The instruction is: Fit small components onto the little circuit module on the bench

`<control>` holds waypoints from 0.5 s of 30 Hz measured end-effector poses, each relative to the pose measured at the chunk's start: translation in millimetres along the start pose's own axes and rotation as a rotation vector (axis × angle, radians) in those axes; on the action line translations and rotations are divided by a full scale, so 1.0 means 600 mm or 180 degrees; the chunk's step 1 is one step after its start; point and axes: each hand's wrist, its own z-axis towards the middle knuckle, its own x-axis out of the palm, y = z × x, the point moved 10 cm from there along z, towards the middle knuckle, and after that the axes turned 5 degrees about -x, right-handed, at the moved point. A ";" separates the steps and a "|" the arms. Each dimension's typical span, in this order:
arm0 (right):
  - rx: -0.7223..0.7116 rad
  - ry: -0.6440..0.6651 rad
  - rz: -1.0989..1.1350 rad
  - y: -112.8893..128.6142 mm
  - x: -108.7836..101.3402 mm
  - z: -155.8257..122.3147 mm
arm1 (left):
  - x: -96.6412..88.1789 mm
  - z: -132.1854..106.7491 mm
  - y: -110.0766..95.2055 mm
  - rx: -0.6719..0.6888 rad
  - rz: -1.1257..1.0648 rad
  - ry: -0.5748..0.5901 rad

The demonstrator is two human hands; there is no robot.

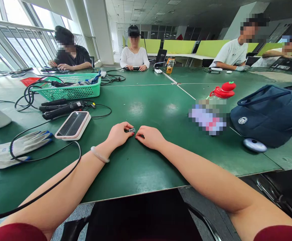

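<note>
Both hands rest low over the green tabletop [135,167], close together in front of me. Between the thumb and fingers of my left hand [119,135] is a small dark piece with white markings [131,130]; its kind is too small to make out. My right hand [149,137] sits just to the right of that piece, fingers curled and tips pinched together. Whether anything is in that pinch I cannot tell. A thin gap separates the two hands. To the left of them lies a phone-like device with a pale pink case [73,125].
A green basket [70,92] holds cables and gloves, with black folded gear [63,108] before it. Work gloves [17,147] and a long black cable [79,157] lie left. A red-lidded bottle [222,92] and navy bag [268,117] stand right. Several people sit across the table.
</note>
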 end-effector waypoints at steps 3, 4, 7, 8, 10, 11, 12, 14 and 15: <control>0.0038 -0.0172 0.0241 -0.009 -0.012 -0.002 | 0.005 -0.002 -0.008 0.0120 -0.0127 0.0091; 0.0097 -0.0288 0.0443 -0.016 -0.018 -0.003 | 0.007 -0.003 -0.010 0.0130 -0.0203 0.0119; 0.0432 -0.0719 0.1193 -0.045 -0.033 -0.008 | 0.014 -0.005 -0.017 0.0153 -0.0653 0.0276; 0.0538 -0.0838 0.1403 -0.054 -0.036 -0.010 | 0.017 -0.005 -0.021 0.0166 -0.0858 0.0343; 0.0632 -0.0979 0.1699 -0.064 -0.037 -0.011 | 0.021 -0.007 -0.027 0.0174 -0.1252 0.0454; 0.0633 -0.1004 0.1804 -0.065 -0.036 -0.011 | 0.022 -0.007 -0.028 0.0146 -0.1414 0.0489; 0.0624 -0.1022 0.1886 -0.066 -0.036 -0.010 | 0.023 -0.007 -0.028 0.0103 -0.1553 0.0516; 0.0595 -0.1057 0.1983 -0.064 -0.038 -0.010 | 0.026 -0.008 -0.027 -0.0011 -0.1837 0.0582; 0.0575 -0.1075 0.1984 -0.063 -0.040 -0.011 | 0.028 -0.009 -0.026 -0.0070 -0.1992 0.0623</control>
